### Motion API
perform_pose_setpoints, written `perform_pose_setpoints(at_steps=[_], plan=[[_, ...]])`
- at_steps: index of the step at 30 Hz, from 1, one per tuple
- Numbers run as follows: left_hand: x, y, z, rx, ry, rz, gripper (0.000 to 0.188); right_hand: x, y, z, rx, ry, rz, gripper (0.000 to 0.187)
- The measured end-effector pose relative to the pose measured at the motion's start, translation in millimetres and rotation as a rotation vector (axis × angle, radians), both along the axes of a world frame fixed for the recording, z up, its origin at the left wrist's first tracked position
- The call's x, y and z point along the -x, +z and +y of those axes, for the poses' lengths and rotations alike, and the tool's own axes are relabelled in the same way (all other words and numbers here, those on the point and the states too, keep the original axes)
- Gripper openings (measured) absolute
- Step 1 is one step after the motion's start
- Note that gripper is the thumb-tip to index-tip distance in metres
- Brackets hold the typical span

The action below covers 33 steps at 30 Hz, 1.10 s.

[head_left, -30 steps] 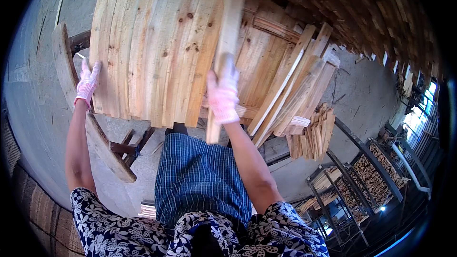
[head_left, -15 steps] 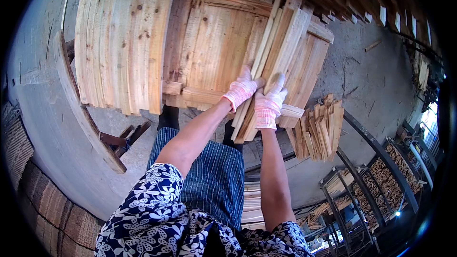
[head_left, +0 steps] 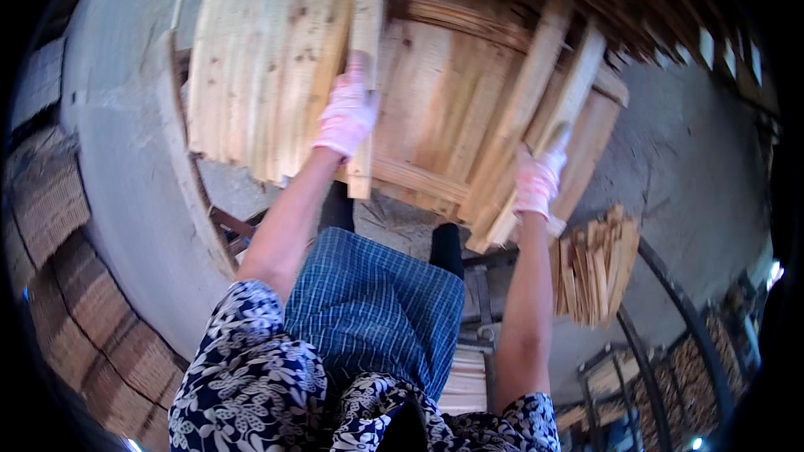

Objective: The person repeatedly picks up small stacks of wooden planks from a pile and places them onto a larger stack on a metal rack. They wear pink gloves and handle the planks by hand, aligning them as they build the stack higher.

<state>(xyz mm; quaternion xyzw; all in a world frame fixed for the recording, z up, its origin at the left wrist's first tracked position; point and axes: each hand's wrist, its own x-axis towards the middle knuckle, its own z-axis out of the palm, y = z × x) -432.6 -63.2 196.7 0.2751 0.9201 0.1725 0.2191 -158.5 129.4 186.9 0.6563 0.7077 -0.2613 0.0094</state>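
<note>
My left hand (head_left: 347, 115), in a pale pink-and-white glove, grips a narrow wooden plank (head_left: 365, 25) at the right edge of the row of planks (head_left: 260, 67). My right hand (head_left: 538, 177), gloved alike, is closed around a loose plank (head_left: 579, 75) lying aslant on the right. Just left of it lies another loose plank (head_left: 523, 100), also aslant. Beneath them is a layer of boards (head_left: 427, 88) with crosswise strips (head_left: 419, 177) along its near and far sides. Motion blurs both hands somewhat.
A bundle of short wood pieces (head_left: 596, 268) stands at the right, beside dark metal bars (head_left: 682, 310). Stacked brown ridged slabs (head_left: 100, 318) line the lower left. A long timber (head_left: 188, 167) lies left of the planks; stacked wood overhangs the far right (head_left: 645, 8).
My left hand has moved left, away from my right hand, and now holds a plank against the left row. The loose planks on the right have spread apart. The view has shifted.
</note>
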Motion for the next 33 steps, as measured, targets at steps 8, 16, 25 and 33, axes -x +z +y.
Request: perform_pose_setpoints(at_steps=[8, 16, 25, 33], plan=[[-77, -34, -16, -0.114, 0.024, 0.066, 0.077, -58, 62, -32, 0.04, -0.068, 0.284, 0.091], [-42, -42, -14, -0.076, -0.406, 0.731, 0.058, 53, 67, -101, 0.239, 0.007, 0.567, 0.093], [-10, -6, -19, -0.173, -0.419, 0.22, 0.064, 113, 8, -90, 0.09, 0.103, -0.053, 0.1], [36, -23, -81, -0.261, -0.588, 0.152, 0.078, 184, -29, -150, -0.054, 0.191, 0.307, 0.087]])
